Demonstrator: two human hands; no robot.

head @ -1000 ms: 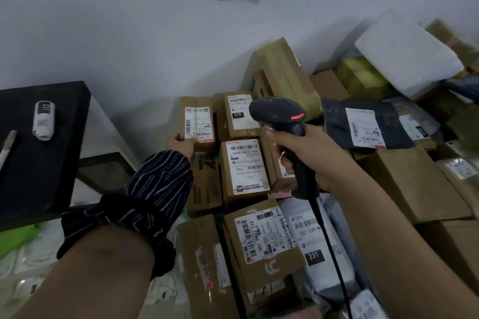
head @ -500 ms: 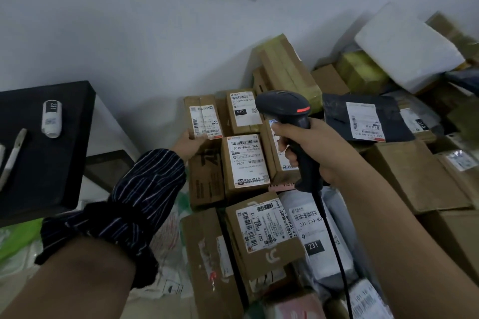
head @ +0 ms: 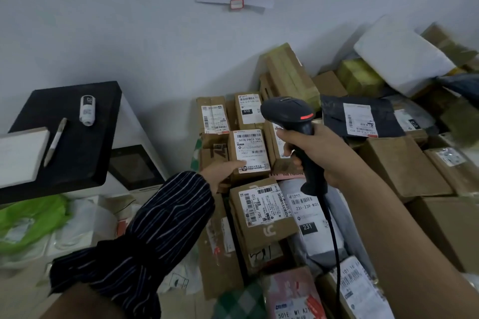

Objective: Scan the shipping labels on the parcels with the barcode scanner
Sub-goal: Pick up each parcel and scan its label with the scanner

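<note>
My left hand (head: pixel 221 172) has left the rear box (head: pixel 212 118) and now touches the 507G box (head: pixel 250 150) with straight fingers. My right hand (head: pixel 329 155) stays clamped on the scanner (head: pixel 290 111) just above it. I judge that label is next.

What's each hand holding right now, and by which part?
Right hand grips the barcode scanner by its handle. Left hand holds nothing; it only touches the lower left corner of a labelled box.
</note>
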